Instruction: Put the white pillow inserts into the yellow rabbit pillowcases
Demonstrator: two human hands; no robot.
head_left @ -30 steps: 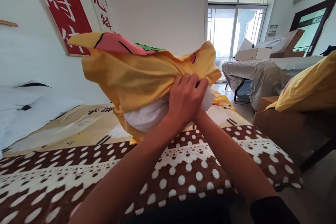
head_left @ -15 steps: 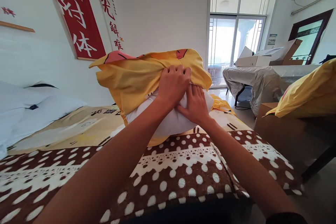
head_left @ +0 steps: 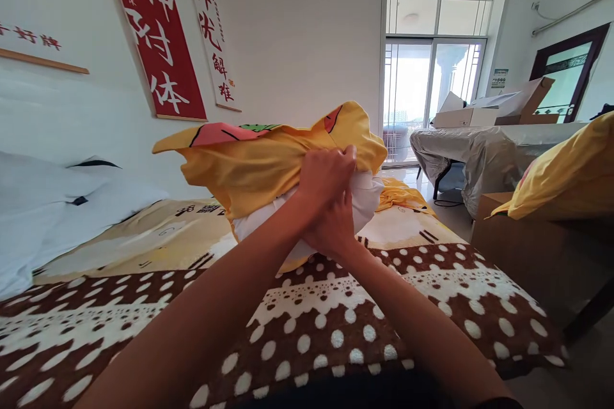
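At the centre of the frame, I observe the yellow cover (head_left: 259, 172) bunched over a white pillow (head_left: 367, 195), part of which shows below the cover's near edge. Left hand (head_left: 325, 176): closed, gripping the cover near that edge. Right hand (head_left: 336, 227): set lower, fingers bent upward against the white pillow; the left hand and wrist hide part of it, so I cannot tell whether it grips. Directly below is the brown dotted blanket (head_left: 307, 339); I cannot confirm whether the pillow bears on it. Caution: I judge that a loosened left-hand grip could let the cover's edge slip away and expose more of the pillow. If the right hand gives no support, the soft pillow could sag out of the opening. A hard pull at one gathered point could strain the fabric or twist the pillow. With the hands overlapping, one may obstruct the other.
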